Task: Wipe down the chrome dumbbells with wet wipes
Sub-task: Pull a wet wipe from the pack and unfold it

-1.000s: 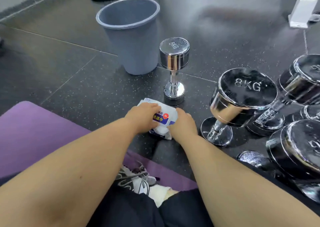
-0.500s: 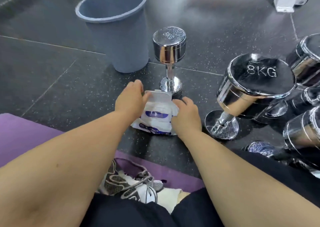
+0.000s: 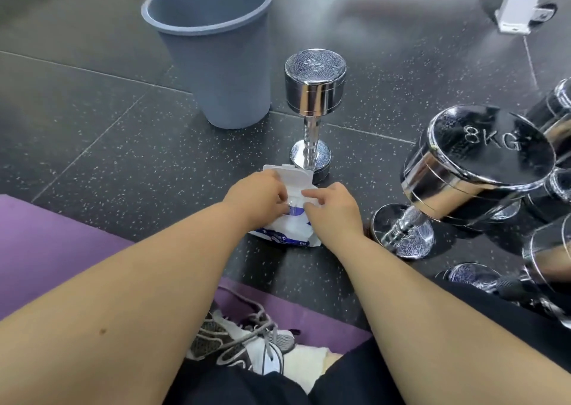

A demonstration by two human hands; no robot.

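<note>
The white and blue soft pack of wet wipes (image 3: 289,234) lies on the dark speckled floor (image 3: 123,157), just in front of the small shiny chrome dumbbell (image 3: 313,95) standing on its end. The left hand (image 3: 259,197) grips the pack. The right hand (image 3: 333,213) pinches at its open top.

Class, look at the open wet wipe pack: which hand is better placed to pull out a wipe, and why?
Probably the right hand: its forefinger and thumb sit at the opening of the wet wipe pack, below the lifted flap. The left hand grips the pack's left side, steadying it.
</note>
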